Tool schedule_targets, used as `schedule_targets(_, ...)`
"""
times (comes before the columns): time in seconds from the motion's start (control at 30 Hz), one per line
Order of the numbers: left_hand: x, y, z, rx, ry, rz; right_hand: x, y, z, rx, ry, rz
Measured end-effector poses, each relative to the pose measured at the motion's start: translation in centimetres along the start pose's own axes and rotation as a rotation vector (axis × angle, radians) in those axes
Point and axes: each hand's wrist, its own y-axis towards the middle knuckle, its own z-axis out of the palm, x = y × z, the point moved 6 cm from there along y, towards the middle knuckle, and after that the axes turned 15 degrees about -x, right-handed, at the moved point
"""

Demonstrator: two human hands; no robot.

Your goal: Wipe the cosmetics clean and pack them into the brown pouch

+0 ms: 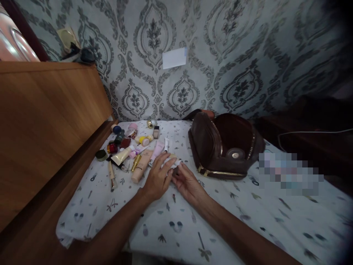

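My left hand [158, 178] and my right hand [189, 184] meet over the table, fingers closed around a white wipe-like piece [175, 162]. A small dark item shows between the fingertips, mostly hidden, and its kind cannot be made out. Just left of my left hand lie a beige tube [142, 167] and a gold lipstick-like tube [136, 162]. Beyond the fingers are a pink tube [156, 151] and a slim white tube [166, 144]. To the right of my right hand stands a brown bag [205, 147], unzipped.
Several jars and bottles crowd the left of the patterned cloth [154, 228], including a red-and-gold jar [111, 148], a dark round jar [101, 155] and a cream tube [122, 156]. A wooden cabinet [49, 121] borders the left side; a patterned wall [154, 84] stands behind.
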Motion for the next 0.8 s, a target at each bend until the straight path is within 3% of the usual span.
schedule_targets(0.17, -0.7, -0.3, 0.5, 0.055, 0.022, 0.127, 0.0, 0.2, 0.1, 0.018, 0.035, 0.095)
schedule_targets(0.3, -0.8, -0.5, 0.7, 0.067, 0.002, 0.112, 0.0, -0.2, 0.5, 0.054, 0.061, 0.166)
schedule_targets(0.57, 1.5, -0.7, 0.6, 0.033, -0.122, -0.202, 0.1, -1.0, 1.2, 0.119, -0.035, 0.17)
schedule_targets(0.8, 3.8, 0.1, -0.1, 0.008, -0.293, -0.57, 0.5, -1.9, 1.7, 0.177, -0.223, 0.016)
